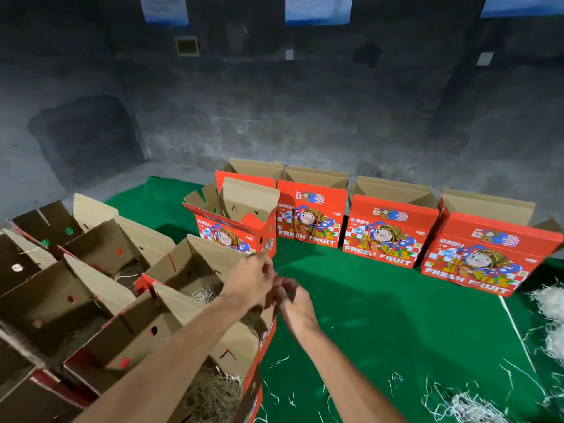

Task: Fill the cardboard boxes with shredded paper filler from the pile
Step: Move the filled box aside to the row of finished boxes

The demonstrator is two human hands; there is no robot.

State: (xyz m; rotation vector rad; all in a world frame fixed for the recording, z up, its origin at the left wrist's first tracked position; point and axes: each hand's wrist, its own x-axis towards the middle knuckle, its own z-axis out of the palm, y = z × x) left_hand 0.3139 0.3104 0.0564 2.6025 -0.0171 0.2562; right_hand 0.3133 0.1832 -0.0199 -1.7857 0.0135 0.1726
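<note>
My left hand [251, 280] and my right hand [294, 300] meet at the right end of an open cardboard box [195, 264]. The fingers of both curl on its red-edged end flap [270, 300]. Some shredded paper filler [204, 296] lies inside that box. The closer box [241, 340] holds a thicker layer of brownish filler [213, 392]. The white shredded paper pile [549, 303] lies on the green cloth at the far right. More of it [467, 407] is spread at the lower right.
Several open boxes [76, 270] crowd the left side. Red "FRESH FRUIT" boxes [387, 236] stand open in a row at the back, one tilted box [236, 230] in front of it. Loose strands dot the green cloth [366, 315]. A grey wall rises behind.
</note>
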